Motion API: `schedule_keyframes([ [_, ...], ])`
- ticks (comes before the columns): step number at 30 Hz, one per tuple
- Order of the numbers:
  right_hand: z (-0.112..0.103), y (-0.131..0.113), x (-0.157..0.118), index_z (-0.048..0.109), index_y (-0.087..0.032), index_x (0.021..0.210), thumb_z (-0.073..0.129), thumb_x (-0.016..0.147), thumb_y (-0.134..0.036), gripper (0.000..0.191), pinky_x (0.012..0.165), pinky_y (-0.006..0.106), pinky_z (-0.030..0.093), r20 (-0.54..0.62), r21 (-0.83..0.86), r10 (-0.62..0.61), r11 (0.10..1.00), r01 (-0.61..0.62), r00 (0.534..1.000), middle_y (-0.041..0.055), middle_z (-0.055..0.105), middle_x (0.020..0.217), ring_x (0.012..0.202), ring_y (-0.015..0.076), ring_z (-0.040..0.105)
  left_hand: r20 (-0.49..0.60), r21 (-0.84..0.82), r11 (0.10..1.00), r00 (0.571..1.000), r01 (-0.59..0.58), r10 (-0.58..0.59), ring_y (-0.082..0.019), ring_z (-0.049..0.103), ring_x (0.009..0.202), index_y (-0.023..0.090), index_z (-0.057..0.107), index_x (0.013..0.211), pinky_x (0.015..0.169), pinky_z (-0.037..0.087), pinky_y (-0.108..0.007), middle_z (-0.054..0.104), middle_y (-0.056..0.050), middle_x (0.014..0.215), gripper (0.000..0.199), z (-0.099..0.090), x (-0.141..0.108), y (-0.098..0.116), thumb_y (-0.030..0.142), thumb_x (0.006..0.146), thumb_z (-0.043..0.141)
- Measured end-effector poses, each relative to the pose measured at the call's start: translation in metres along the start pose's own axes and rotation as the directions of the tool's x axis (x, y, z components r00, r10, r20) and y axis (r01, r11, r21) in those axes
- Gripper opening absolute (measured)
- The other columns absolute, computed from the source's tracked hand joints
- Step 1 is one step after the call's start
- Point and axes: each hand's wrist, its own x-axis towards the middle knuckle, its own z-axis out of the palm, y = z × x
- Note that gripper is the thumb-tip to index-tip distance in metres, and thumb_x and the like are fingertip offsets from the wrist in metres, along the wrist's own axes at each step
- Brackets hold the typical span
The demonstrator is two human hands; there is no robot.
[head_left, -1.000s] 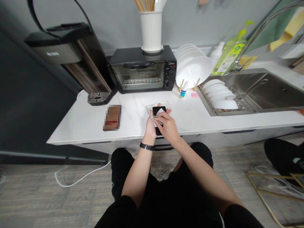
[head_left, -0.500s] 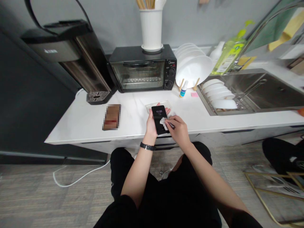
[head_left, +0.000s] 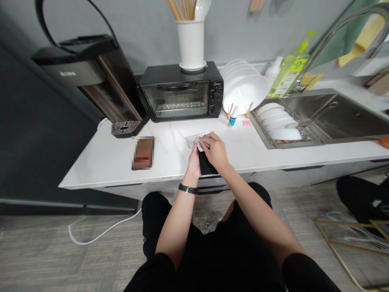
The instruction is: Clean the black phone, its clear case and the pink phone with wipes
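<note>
Left hand (head_left: 193, 162) grips black phone (head_left: 207, 165); right hand (head_left: 215, 152) pinches white cloth (head_left: 199, 143) on its top end, over clear tray (head_left: 191, 140) on tabletop (head_left: 100, 172).

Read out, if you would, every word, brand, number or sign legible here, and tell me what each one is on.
"Midea": on the toaster oven, above the dial.
Green dish soap bottle: label too small to read.
Small spray bottle: label too small to read.
Black appliance's silver panel: badge too small to read.
Pixelated item: blurred, unreadable.
Black phone: no text showing.
</note>
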Motion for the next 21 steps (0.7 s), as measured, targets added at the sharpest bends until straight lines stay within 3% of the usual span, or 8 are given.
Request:
schedule_keyframes([
  [5,-0.003,-0.015,-0.032,0.080,-0.022,0.098,0.059,0.104,-0.024,0.022,0.091,0.040,0.057,0.039,0.038,-0.058,0.998,0.056,0.998,0.0092,0.070,0.099,0.096,0.0246,0.068,0.151,-0.017,0.998,0.987,-0.060,0.062,-0.028,0.066,0.135,0.028,0.056,0.155,0.117,0.050,-0.047,0.072,-0.010,0.139,0.054,-0.005,0.001,-0.001,0.053,0.111,0.037],
  [13,-0.032,-0.032,-0.095,0.079,-0.025,0.107,0.057,0.107,-0.027,0.022,0.084,0.041,0.059,0.073,0.062,-0.085,0.995,0.080,0.994,0.0084,0.070,0.099,0.094,0.0242,0.067,0.147,0.003,0.994,0.984,-0.106,0.104,-0.028,0.065,0.137,0.036,0.051,0.158,0.107,0.057,-0.047,0.068,-0.012,0.146,0.055,-0.006,-0.006,0.000,0.058,0.111,0.034],
  [17,-0.041,-0.017,-0.091,0.080,-0.026,0.108,0.059,0.106,-0.028,0.020,0.086,0.042,0.059,0.025,0.050,-0.056,0.997,0.055,0.998,0.0085,0.070,0.098,0.095,0.0250,0.067,0.174,-0.005,0.994,0.978,-0.112,0.111,-0.030,0.062,0.141,0.035,0.051,0.159,0.106,0.058,-0.048,0.067,-0.012,0.148,0.056,-0.007,-0.003,-0.001,0.057,0.111,0.032],
  [21,-0.042,0.002,-0.065,0.080,-0.024,0.106,0.059,0.106,-0.028,0.022,0.087,0.044,0.058,-0.022,0.001,-0.047,0.999,0.047,0.999,0.0091,0.070,0.095,0.095,0.0261,0.066,0.202,-0.006,0.999,0.978,-0.051,0.051,-0.030,0.067,0.133,0.037,0.054,0.156,0.105,0.059,-0.051,0.070,-0.011,0.143,0.054,-0.008,0.000,0.000,0.058,0.111,0.033],
])
